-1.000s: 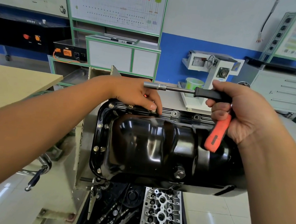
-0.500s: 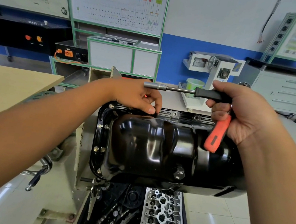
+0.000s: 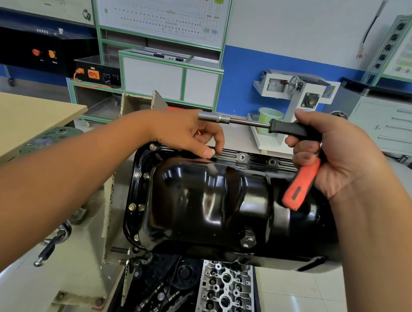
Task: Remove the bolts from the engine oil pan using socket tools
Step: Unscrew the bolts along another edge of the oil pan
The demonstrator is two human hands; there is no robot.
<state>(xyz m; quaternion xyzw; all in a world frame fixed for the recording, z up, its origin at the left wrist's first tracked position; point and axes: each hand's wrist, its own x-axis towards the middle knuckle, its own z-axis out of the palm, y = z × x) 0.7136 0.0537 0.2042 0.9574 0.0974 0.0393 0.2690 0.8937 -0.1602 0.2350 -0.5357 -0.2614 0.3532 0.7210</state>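
Note:
A glossy black oil pan (image 3: 210,202) sits on the upturned engine in the middle of view. My left hand (image 3: 189,133) reaches over its far flange and pinches a bolt (image 3: 213,153) between thumb and fingertips. Several bolts (image 3: 132,206) stay seated along the pan's left flange. Empty bolt holes (image 3: 242,157) show on the far flange. My right hand (image 3: 332,154) grips a T-handle socket wrench (image 3: 241,121), its shaft level above the pan and its orange grip (image 3: 299,188) hanging below my fist.
A cylinder head (image 3: 225,300) and loose engine parts lie in a tray under the pan. The beige engine stand (image 3: 116,197) and its crank handle (image 3: 50,246) are at left, next to a wooden tabletop (image 3: 18,121). Training cabinets line the back wall.
My left hand's fingers have shifted from pressing down at the flange to pinching the bolt with thumb and fingertips. The right hand and wrench have stayed in place.

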